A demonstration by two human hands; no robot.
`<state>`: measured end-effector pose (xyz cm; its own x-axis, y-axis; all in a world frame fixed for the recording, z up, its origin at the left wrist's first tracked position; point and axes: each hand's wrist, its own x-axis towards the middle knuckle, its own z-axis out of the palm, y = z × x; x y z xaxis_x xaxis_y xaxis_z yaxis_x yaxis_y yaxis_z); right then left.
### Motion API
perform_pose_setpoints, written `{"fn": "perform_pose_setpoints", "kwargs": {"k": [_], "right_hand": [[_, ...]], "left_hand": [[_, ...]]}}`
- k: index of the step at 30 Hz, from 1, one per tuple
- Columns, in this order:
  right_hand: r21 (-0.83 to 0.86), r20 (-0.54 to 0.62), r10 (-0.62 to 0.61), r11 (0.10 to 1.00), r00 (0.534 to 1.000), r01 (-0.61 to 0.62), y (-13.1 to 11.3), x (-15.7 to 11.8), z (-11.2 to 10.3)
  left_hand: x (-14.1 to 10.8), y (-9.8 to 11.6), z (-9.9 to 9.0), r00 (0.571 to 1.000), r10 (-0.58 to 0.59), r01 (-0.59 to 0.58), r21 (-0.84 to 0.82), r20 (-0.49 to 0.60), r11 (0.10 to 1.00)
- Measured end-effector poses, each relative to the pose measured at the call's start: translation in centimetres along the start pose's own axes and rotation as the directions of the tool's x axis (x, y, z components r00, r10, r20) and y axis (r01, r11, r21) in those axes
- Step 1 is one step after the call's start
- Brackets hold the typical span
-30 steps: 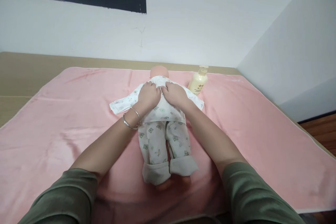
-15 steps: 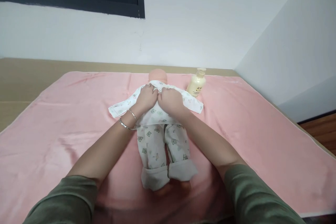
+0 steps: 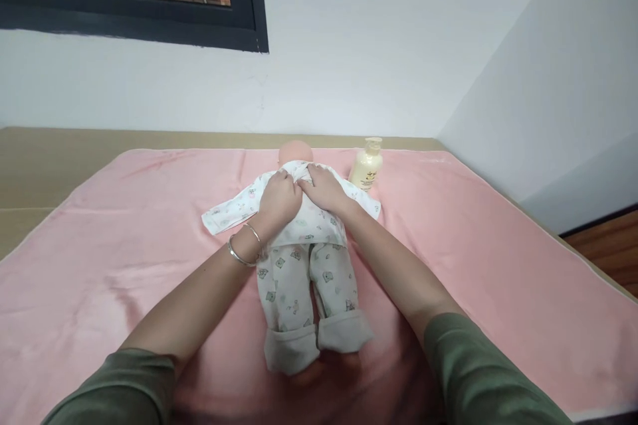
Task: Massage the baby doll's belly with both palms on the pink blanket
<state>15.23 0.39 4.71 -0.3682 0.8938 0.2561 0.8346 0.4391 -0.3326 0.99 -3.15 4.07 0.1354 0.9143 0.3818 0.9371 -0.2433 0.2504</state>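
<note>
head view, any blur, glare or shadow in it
Head view: soft light overall, the sheet darkening around the doll's feet, which look dim and blurred; head view too: slight shine on the bangles, shadow on the right wall, bottle's small print unreadable.

The dark print (image 3: 367, 180) on the pump bottle (image 3: 367, 165) is too small to read.

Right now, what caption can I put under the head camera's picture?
Both hands on the printed top of a doll lying on pink cloth, pump bottle nearby.
</note>
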Motion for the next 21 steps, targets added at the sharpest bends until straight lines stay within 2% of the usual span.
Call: {"fn": "perform_pose_setpoints", "kwargs": {"k": [3,5,7,11,14,16,18,21], "right_hand": [[-0.096,0.018,0.082,0.992,0.997,-0.080,-2.3,-1.3,-0.2],[-0.151,0.008,0.088,0.985,0.996,-0.085,-3.6,-2.1,-0.1],[-0.177,0.002,0.068,0.982,0.998,-0.067,-4.1,-2.5,0.0],[-0.062,0.012,0.056,0.997,0.998,-0.055,-2.2,-1.3,0.2],[0.047,0.030,-0.004,0.999,1.000,0.003,0.4,0.2,0.4],[0.061,0.033,-0.011,0.998,0.999,0.009,1.8,0.8,0.5],[0.048,0.035,-0.021,0.999,0.999,0.019,2.2,0.9,0.4],[-0.004,0.056,-0.050,0.999,0.997,0.050,1.3,0.5,0.1]], "left_hand": [[0.9,-1.4,0.0,0.995,-0.085,0.091,-0.110,0.061,0.990],[1.3,-2.3,0.2,0.989,-0.116,0.130,-0.174,0.088,0.976],[1.4,-2.6,0.4,0.990,-0.122,0.134,-0.192,0.070,0.972],[0.6,-1.3,0.7,0.997,-0.069,0.068,-0.057,-0.016,0.996],[-0.4,0.6,0.5,1.000,-0.013,0.013,0.011,-0.024,1.000],[-0.8,1.4,0.3,1.000,0.005,-0.004,0.020,-0.026,1.000],[-0.8,1.5,0.0,1.000,-0.003,0.003,0.008,-0.019,1.000],[0.0,0.3,0.0,0.999,-0.031,0.032,-0.032,0.034,0.999]]}}
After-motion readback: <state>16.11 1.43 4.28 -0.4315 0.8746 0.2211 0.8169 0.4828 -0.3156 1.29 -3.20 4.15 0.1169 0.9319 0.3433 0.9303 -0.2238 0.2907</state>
